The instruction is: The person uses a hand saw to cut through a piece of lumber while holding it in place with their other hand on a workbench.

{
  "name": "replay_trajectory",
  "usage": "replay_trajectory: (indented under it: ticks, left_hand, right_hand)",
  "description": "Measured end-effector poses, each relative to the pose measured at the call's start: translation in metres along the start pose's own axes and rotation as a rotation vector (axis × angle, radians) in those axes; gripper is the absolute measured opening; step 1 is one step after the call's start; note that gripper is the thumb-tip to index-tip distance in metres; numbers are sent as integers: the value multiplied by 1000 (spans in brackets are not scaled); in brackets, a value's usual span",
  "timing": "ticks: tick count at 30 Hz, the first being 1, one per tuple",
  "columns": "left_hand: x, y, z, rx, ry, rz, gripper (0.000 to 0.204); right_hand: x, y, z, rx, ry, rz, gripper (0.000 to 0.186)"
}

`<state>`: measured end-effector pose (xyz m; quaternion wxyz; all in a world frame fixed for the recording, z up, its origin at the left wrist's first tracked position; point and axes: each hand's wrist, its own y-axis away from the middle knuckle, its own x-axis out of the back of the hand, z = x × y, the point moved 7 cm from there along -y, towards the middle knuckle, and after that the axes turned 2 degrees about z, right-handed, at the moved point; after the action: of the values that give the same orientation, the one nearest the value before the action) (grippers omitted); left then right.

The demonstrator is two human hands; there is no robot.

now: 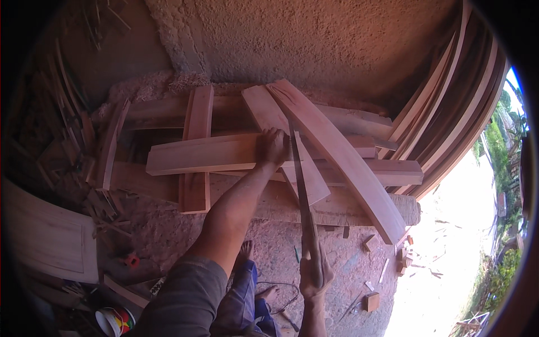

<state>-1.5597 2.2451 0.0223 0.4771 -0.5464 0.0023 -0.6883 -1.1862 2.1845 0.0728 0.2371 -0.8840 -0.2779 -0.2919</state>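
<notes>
My right hand point(315, 278) is wrapped round the handle of a handsaw point(304, 191), whose long narrow blade points away from me. The blade lies across a pale wooden beam point(205, 154), just right of my left hand. My left hand point(273, 147) is closed over that beam, with the knuckles up and the fingertips hidden. Beneath, the beam crosses an upright-lying wooden piece point(196, 191) and a slanting board point(317, 182). Whether the teeth have cut into the wood is too small to tell.
A long board point(342, 154) slants down to the right beside the saw. Thick timbers point(365, 210) lie under the stack. Long planks point(449, 106) lean at the right, and a wooden panel point(50, 236) stands at the left. Offcuts point(371, 301) and a bucket point(112, 321) are on the floor.
</notes>
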Motion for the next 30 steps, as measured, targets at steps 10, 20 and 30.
replay_trajectory:
  ticks: [10, 20, 30]
  left_hand:
    - [-21, 1, -7, -103, -75, -18, 16]
    - [-9, 1, -3, -9, -71, 38, 12]
    - [-8, 2, -13, -2, -111, 27, 7]
  right_hand:
    - [-27, -58, 1, 34, -182, 22, 58]
    - [18, 52, 7, 7, 45, -26, 55]
    - [14, 45, 3, 14, 66, -91, 64]
